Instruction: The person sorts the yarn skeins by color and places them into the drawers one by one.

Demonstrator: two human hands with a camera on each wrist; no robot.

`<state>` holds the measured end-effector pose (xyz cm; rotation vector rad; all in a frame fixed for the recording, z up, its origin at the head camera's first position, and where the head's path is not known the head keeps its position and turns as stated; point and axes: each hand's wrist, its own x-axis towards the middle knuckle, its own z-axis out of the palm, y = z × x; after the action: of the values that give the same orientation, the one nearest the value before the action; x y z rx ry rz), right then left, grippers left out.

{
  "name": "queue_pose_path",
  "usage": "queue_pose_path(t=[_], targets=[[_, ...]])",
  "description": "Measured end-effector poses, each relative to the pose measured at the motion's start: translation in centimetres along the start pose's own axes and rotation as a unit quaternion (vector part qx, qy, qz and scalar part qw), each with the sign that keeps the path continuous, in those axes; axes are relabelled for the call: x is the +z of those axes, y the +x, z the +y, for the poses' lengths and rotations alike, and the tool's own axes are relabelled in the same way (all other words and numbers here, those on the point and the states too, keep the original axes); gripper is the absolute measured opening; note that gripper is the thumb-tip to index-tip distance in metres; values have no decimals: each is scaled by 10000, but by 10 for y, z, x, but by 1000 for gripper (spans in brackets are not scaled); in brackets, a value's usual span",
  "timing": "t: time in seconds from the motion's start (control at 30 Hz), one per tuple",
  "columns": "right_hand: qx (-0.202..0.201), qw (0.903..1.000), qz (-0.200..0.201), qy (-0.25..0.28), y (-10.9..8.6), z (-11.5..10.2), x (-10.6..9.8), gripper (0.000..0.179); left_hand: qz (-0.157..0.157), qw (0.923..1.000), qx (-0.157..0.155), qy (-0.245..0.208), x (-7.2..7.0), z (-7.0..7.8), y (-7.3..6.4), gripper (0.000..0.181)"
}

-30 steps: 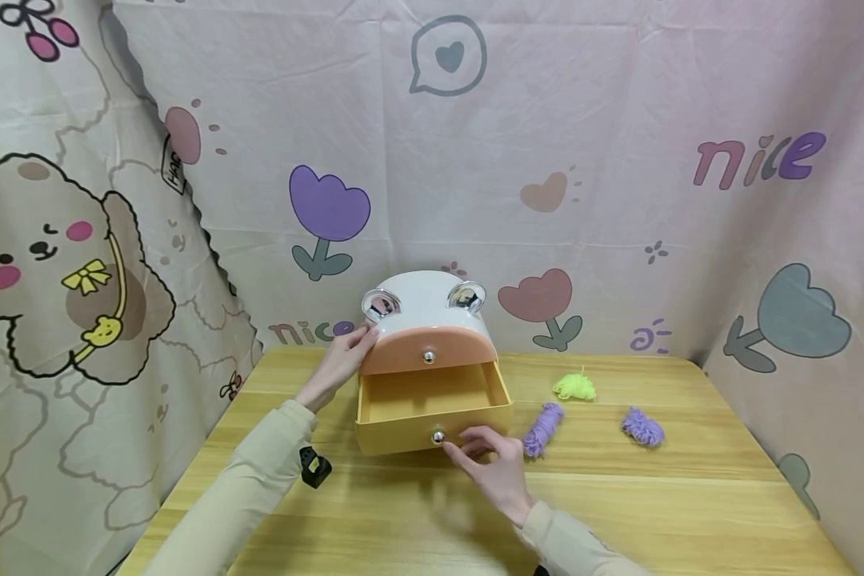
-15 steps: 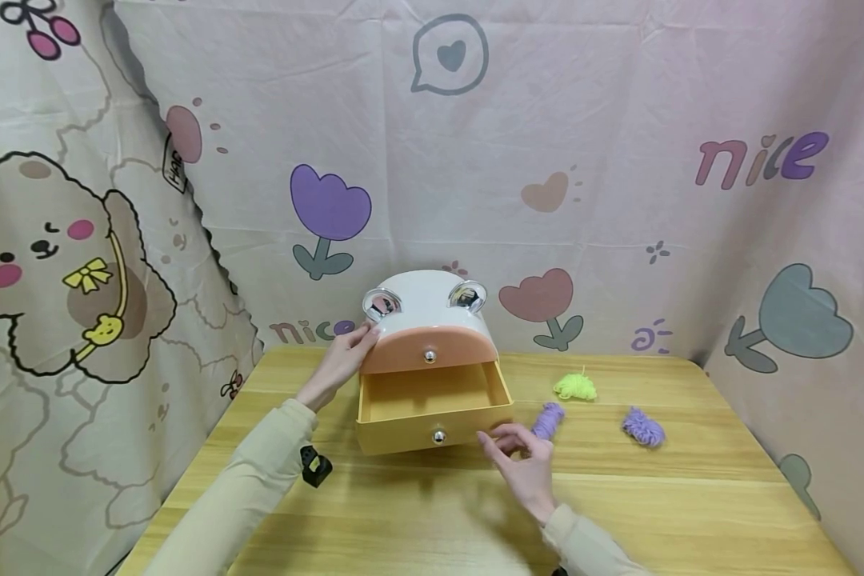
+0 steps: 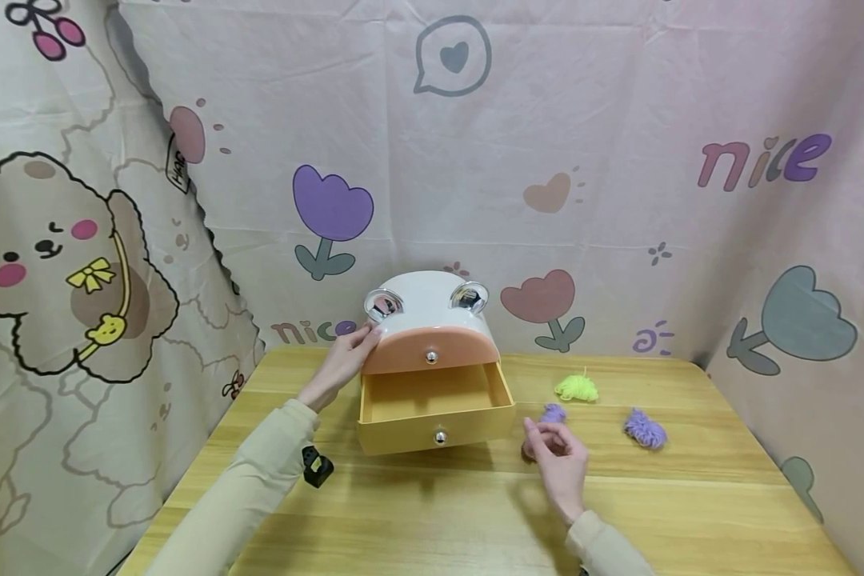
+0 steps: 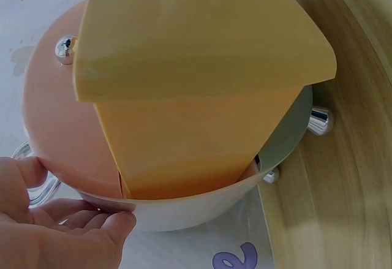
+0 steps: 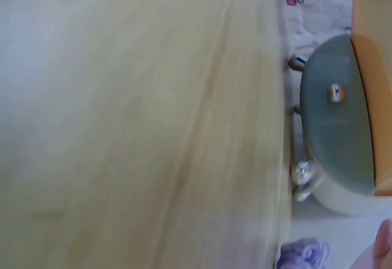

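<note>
- The box (image 3: pixel 432 300), a white rounded one with silver rings like eyes, stands at the far part of the wooden table (image 3: pixel 461 512), close to the cloth (image 3: pixel 432 180) behind.
- The left hand (image 3: pixel 341 362) holds the box by its upper left side; in the left wrist view it pinches the rim, thumb against the peach front, the other fingers curled against the white wall.
- The right hand (image 3: pixel 563 470) is held low in front of the purple yarn (image 3: pixel 553 413) and partly covers it. Its fingers are loosely bent, with a gap between thumb and forefinger and nothing pinched there; whether any fingertip touches the yarn, I cannot tell.
- The yellow drawer (image 3: pixel 403 436) is pulled out toward the person, its silver knob (image 3: pixel 441 438) in front.
- Above it the peach drawer (image 3: pixel 399 358) is closed; below, the grey drawer (image 5: pixel 324 131) is closed too.
- Lime yarn (image 3: pixel 577 390) lies just behind the purple yarn, and a second purple bundle (image 3: pixel 645 430) sits farther right.
- A black object (image 3: pixel 318 467) shows just under the left sleeve (image 3: pixel 248 476).
</note>
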<state>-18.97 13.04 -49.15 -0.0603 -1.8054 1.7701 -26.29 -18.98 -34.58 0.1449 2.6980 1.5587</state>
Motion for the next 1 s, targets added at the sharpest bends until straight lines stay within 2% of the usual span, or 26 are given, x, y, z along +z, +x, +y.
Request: queue_pose_path(t=[0.1,0.2,0.27,0.4,0.67,0.83,1.0], targets=[[352,9989,145,-285,8,4,-7,16,-7,10000,19,-4,0,-1,0,64],[537,9944,134,-896,15,12,-12,29,-2,10000,18,-11,0,-1,0,65],[672,9887,-5,-1337,18,14,-14,41,-3,10000,9,-14,0,-1,0,65],[981,9712,-483,-2118,22,15,-18,65,-8,10000,12,-18,0,-1,-1,65],[1757,9420,-1266,-2565,30,21,-27,96,-15,10000,33,-10,0,-1,-1,65],[1819,9261,-1558,-2915,34,27,-27,106,25,10000,36,50,0,0,-1,64],[1799,9127,-1643,-3282,36,31,-23,106,30,10000,-12,22,-1,1,-1,64]])
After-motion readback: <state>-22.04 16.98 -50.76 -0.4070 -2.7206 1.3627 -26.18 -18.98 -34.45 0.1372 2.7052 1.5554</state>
